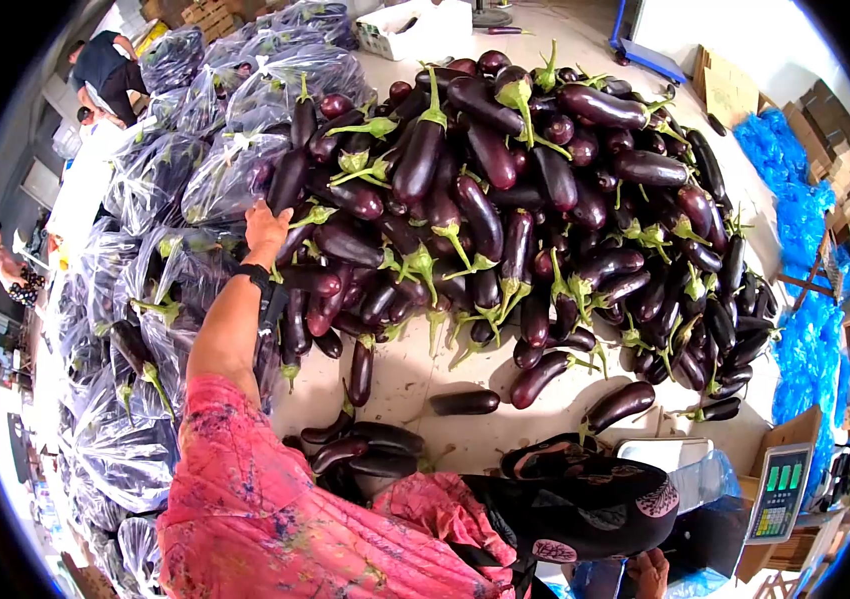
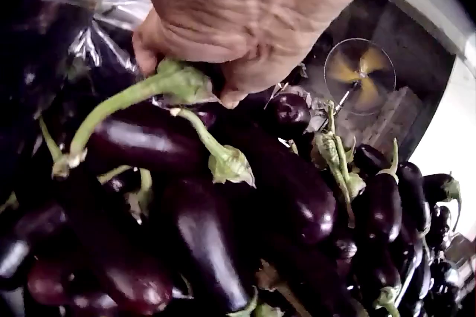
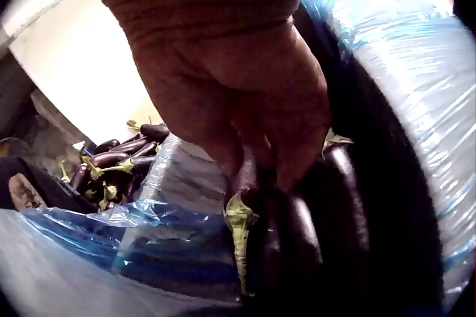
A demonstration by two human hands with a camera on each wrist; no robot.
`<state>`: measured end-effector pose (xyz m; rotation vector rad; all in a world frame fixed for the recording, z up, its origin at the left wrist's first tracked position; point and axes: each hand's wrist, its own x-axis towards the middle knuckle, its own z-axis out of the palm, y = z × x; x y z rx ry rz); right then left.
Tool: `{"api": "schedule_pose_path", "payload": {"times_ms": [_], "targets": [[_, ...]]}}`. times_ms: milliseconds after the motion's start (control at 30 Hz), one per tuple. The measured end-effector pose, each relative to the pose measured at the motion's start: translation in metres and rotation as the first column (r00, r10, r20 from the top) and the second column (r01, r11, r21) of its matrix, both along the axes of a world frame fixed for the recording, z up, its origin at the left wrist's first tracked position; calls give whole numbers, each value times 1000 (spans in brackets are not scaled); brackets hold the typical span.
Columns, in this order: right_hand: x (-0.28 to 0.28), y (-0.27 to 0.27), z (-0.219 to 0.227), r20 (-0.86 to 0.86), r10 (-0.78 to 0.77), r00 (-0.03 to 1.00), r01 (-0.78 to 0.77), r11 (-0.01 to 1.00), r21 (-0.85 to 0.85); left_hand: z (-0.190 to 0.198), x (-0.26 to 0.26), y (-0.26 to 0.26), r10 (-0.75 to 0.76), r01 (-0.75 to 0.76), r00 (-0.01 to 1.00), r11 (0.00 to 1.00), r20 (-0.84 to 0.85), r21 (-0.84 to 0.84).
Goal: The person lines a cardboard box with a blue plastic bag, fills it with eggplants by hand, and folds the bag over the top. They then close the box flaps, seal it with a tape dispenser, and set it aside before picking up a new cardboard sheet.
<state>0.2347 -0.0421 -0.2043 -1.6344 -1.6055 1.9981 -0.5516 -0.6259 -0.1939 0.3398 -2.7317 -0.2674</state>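
Glossy dark-purple eggplants [image 1: 490, 155], green-stemmed, lie heaped at all angles; other eggplants [image 3: 303, 231] sit side by side within blue plastic [image 3: 163, 241].

Plastic bags [image 1: 140, 180] left of eggplant heap [image 1: 490, 215]

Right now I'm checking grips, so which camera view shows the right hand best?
The right wrist view: there the right hand appears large and close, pinching a purple eggplant. The head view shows it only small, near the bottom edge; the left wrist view doesn't show it.
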Motion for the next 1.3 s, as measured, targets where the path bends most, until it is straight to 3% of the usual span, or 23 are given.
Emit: {"api": "schedule_pose_path", "payload": {"times_ms": [100, 133, 167, 200, 233, 333, 400, 467, 533, 633, 733, 800, 867, 900, 933, 1000, 1033, 1067, 1100, 1133, 1200, 1233, 1300], "targets": [[-20, 14, 22, 305, 210, 929, -247, 965, 89, 2, 16, 7, -96, 86, 995, 911, 3, 403], [-20, 15, 23, 247, 159, 956, -187, 978, 93, -3, 29, 15, -90, 124, 992, 663, -86, 738], [-21, 17, 23, 189, 110, 976, -129, 987, 91, -10, 41, 19, -129, 40, 991, 81, -30, 996], [-22, 19, 25, 134, 62, 989, -74, 994, 86, 16, 81, 47, -199, -46, 980, -155, 15, 987], [-33, 16, 38, 116, 103, 988, -117, 985, 125, 27, 114, 73, -263, -76, 964, -363, -24, 929], [-50, 16, 51, 124, 133, 983, -165, 942, 293, 38, 176, 121, -457, -271, 889, -589, -36, 761], [-79, 3, 86, 84, 118, 989, -139, 940, 312, 51, 209, 160, -542, -321, 838, -596, -73, 736], [-100, -2, 109, -68, 193, 979, -156, 919, 361, 80, 239, 205, -682, -289, 723, -442, -109, 850], [-114, -6, 143, -128, 208, 970, -156, 930, 333, 104, 255, 248, -886, -476, 419, -400, -198, 783], [-121, -17, 191, -181, 136, 974, -57, 920, 388, 149, 311, 339, -953, -322, 190, -289, -237, 902], [-130, -26, 218, -443, 100, 891, 90, 917, 389, 189, 393, 424, -967, -162, -84, -223, -238, 961], [-139, -32, 219, -570, 48, 820, 210, 902, 378, 201, 424, 463, -831, 30, -514, -265, -212, 964], [-130, -30, 219, -545, -209, 812, 366, 910, 196, 191, 462, 484, -716, 153, -663, -415, -218, 897], [-114, -27, 214, -537, -192, 822, 336, 924, 183, 189, 464, 493, -631, 275, -748, -575, -204, 771], [-99, -22, 209, -529, -167, 832, 298, 939, 173, 198, 461, 499, -542, 303, -835, -596, -94, 744], [-83, -30, 186, -450, -371, 812, 438, 897, 50, 198, 442, 509, -438, 242, -899, -453, 22, 858], [-76, -28, 167, -386, -455, 803, 499, 867, 15, 200, 433, 507, -534, 296, -841, -319, 87, 900], [-67, -25, 140, -316, -531, 786, 556, 831, -15, 194, 424, 502, -644, 187, -764, -174, 32, 967], [-39, -16, 79, -317, -403, 858, 474, 860, 190, 183, 409, 500, -710, 228, -704, -175, 38, 958], [-30, -10, 49, -285, -424, 860, 487, 848, 206, 170, 391, 498, -771, 271, -636, -174, 40, 947], [-22, 4, 0, -262, -434, 862, 497, 826, 266, 144, 357, 488, -882, 235, -463, -22, 92, 972], [-18, 7, -18, -256, -433, 865, 496, 816, 296, 125, 338, 478, -918, 249, -380, 13, 110, 968], [-44, 10, 6, -44, -527, 849, 514, 803, 300, 69, 300, 449, -968, 210, -181, 133, 172, 969]]}}
